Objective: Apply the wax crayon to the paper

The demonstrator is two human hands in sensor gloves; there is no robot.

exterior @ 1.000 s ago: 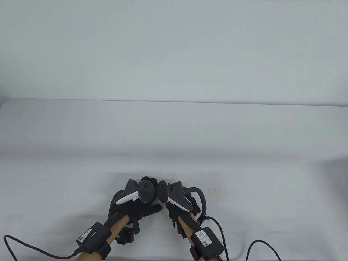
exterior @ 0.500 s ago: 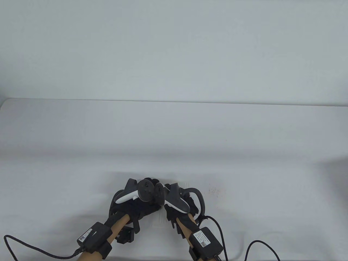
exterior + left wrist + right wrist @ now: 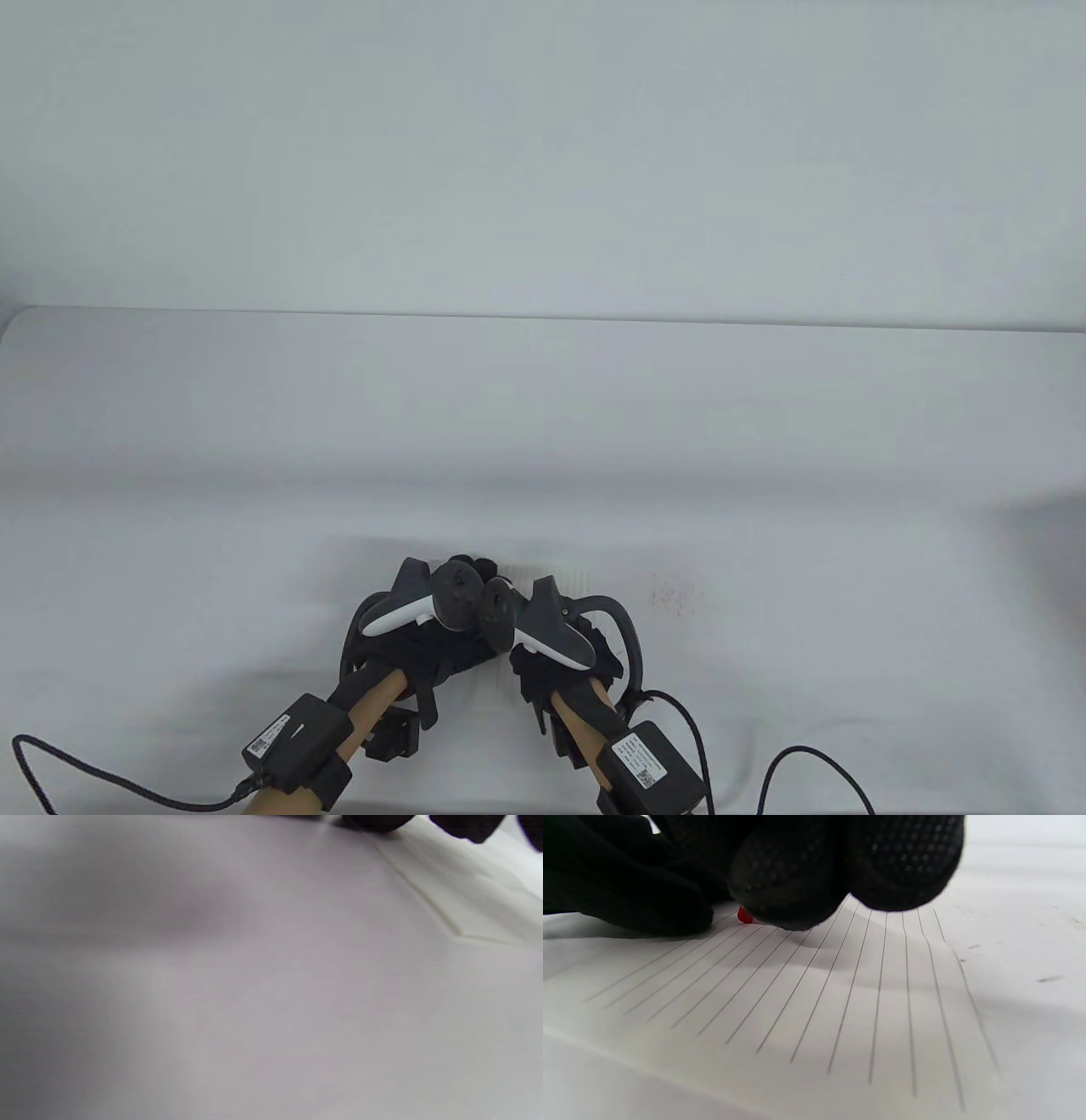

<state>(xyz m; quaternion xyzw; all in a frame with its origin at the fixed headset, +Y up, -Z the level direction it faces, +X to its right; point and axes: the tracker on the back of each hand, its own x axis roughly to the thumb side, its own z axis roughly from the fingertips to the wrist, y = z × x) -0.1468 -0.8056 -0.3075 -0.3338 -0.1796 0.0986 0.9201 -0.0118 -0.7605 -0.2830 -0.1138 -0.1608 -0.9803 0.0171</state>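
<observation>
A sheet of lined white paper [image 3: 840, 997] lies on the white table near the front edge; it also shows in the table view [image 3: 496, 679] and the left wrist view [image 3: 458, 895]. My right hand [image 3: 551, 645] holds a red crayon [image 3: 745, 916], of which only the tip shows, touching the paper under the gloved fingers [image 3: 840, 866]. My left hand [image 3: 441, 637] rests on the paper's left side, with its fingertips [image 3: 466, 825] at the top edge of the left wrist view. Whether it presses flat is hidden by the trackers.
The white table [image 3: 543, 424] stretches to a far edge against a pale wall. A faint reddish smudge [image 3: 674, 594] marks the table right of the hands. Black cables [image 3: 789, 764] run from both wrists at the front edge.
My right hand has shifted slightly left and toward me, its tracker tilting closer to the left one. The left hand has stayed in place.
</observation>
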